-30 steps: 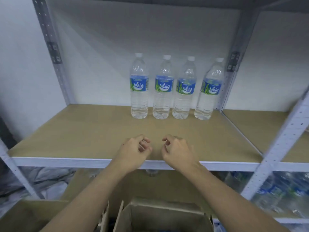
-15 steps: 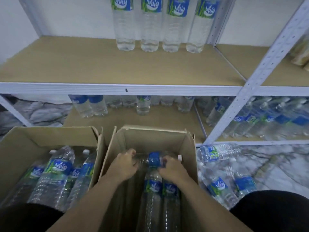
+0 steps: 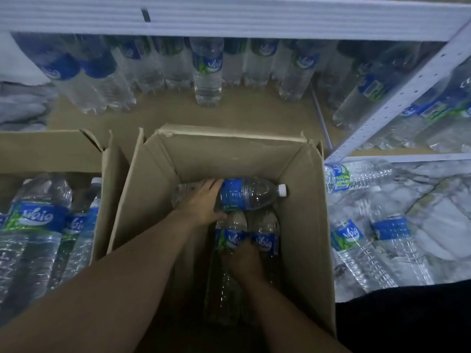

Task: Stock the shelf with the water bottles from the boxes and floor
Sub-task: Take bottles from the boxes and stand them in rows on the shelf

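Two hands down in the middle box (image 3: pixel 229 154), with plenty left to shelve, I'd say.
The left hand (image 3: pixel 201 202) has its fingers wrapped over the crosswise bottle (image 3: pixel 244 193). The right hand (image 3: pixel 244 258) rests on the pair of bottles (image 3: pixel 266 240) beneath, its fingers too dim to read. The left box (image 3: pixel 51 154) is packed, loose bottles (image 3: pixel 346 238) litter the marbled floor (image 3: pixel 433 179), and the lower shelf (image 3: pixel 254 115) beyond is only part filled.

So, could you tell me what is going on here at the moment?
A person has both hands in the open cardboard box. The left hand grips the crosswise bottle at the far end. The right hand rests on the lengthwise bottles nearer the person, its grip unclear. The neighbouring box and the floor hold more.
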{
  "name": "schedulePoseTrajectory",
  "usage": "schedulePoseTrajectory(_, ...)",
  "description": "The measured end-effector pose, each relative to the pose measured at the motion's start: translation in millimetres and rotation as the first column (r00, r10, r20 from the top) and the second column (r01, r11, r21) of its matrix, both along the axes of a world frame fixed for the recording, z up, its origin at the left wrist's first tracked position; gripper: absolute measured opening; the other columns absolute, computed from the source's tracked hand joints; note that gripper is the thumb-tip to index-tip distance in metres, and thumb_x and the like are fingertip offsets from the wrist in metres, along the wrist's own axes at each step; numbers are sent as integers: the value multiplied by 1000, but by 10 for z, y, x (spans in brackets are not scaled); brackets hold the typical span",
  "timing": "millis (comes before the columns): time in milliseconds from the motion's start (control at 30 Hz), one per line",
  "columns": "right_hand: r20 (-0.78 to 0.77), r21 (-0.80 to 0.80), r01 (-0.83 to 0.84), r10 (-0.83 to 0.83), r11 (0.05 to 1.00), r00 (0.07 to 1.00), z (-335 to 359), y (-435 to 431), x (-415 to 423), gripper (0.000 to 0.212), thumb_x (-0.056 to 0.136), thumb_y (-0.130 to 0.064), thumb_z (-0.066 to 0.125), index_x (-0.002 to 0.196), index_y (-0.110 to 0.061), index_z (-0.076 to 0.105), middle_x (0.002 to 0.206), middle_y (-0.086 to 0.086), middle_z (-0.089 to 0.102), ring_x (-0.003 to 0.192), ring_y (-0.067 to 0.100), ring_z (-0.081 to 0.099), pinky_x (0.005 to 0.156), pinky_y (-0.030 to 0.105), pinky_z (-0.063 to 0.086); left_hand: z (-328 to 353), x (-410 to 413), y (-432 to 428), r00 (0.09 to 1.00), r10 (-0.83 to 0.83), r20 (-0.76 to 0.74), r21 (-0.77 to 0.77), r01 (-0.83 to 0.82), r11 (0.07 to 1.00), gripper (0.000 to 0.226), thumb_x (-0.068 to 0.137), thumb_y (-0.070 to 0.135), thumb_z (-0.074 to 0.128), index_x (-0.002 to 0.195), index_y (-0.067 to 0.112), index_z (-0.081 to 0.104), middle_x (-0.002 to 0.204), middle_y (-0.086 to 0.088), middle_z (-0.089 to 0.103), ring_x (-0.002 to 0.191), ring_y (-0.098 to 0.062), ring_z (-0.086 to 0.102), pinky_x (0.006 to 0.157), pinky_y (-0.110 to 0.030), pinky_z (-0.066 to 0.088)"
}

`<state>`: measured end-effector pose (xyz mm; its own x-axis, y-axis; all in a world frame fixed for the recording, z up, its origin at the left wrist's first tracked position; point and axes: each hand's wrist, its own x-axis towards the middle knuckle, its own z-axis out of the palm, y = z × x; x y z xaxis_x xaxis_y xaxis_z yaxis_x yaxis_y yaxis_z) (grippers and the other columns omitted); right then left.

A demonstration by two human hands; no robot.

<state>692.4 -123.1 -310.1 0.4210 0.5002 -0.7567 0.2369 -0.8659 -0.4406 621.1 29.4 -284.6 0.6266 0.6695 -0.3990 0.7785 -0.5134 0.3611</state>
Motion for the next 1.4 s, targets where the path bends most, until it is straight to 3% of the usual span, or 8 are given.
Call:
schedulePoseTrajectory(133, 140, -26, -58, 61, 998, 988, -147, 12, -89, 72, 76, -40, 79, 133, -6, 50, 132, 13, 51, 122, 26, 52, 103, 37, 47, -249, 113, 58, 989, -55, -137, 77, 67, 995, 119, 66, 56, 80, 152, 15, 10, 148, -5, 24, 136, -25, 28, 112, -45, 31)
schedulePoseTrajectory(433, 197, -64, -143, 153, 988, 968, -139, 79, -66, 91, 73, -43, 82, 140, -6, 34, 135, 15, 53, 126, 29, 52, 100, 38, 48, -229, 130, 25, 977, -35, -209, 231, 85, 969, 76, 70, 59, 74, 119, 12, 42, 118, -6, 40, 107, -26, 47, 81, -43, 45)
schedulePoseTrajectory(667, 124, -70, -90, 98, 993, 987, 24, 111, 48, 94, 70, -35, 87, 142, -8, 33, 139, 15, 49, 129, 32, 48, 98, 37, 45, -121, -199, -479, 924, 377, 62, 5, -378, 926, 93, 52, 53, 87, 127, 16, 46, 121, -6, 49, 111, -26, 53, 86, -32, 44)
schedulePoseTrajectory(867, 124, -141, -127, 145, 982, 982, 57, 30, -59, 48, 79, -21, 78, 120, -4, 60, 123, 12, 63, 111, 26, 63, 85, 32, 55, -310, -662, -728, 678, 731, -75, -284, -717, 636, 70, 52, 53, 88, 101, 8, 67, 96, 0, 70, 92, -17, 68, 72, -24, 50)
schedulePoseTrajectory(933, 81, -148, -99, 112, 984, 990, -7, 3, -96, 68, 79, -34, 78, 134, -6, 52, 131, 12, 60, 119, 27, 59, 90, 32, 51, -411, -777, -772, 668, 726, -164, -314, -733, 603, 62, 61, 51, 86, 99, 4, 72, 95, -8, 73, 87, -21, 69, 74, -28, 54)
schedulePoseTrajectory(1067, -69, -129, 45, -54, 991, 996, -137, -81, -218, 113, 80, -43, 78, 155, -9, 1, 154, 12, 37, 137, 29, 42, 104, 34, 41, -478, -828, -833, 727, 604, -327, -285, -685, 671, 70, 69, 58, 77, 110, 3, 66, 111, -13, 69, 102, -26, 66, 79, -26, 48)
schedulePoseTrajectory(1267, -24, -81, 183, -185, 980, 982, -439, -185, -401, 109, 60, -59, 83, 148, -17, 32, 138, 6, 56, 124, 26, 56, 101, 39, 49, -567, -841, -849, 616, 752, -237, -530, -730, 431, 90, 76, 23, 82, 139, 4, 21, 135, -15, 52, 118, -27, 55, 97, -34, 45)
schedulePoseTrajectory(1400, -81, -110, 175, -184, 978, 980, -409, -107, -330, 70, 65, -39, 88, 124, -14, 61, 121, 7, 66, 113, 25, 63, 95, 35, 52, -382, -619, -793, 748, 543, -382, -202, -641, 741, 72, 80, 37, 76, 136, 4, 46, 136, -16, 52, 122, -28, 54, 95, -31, 45)
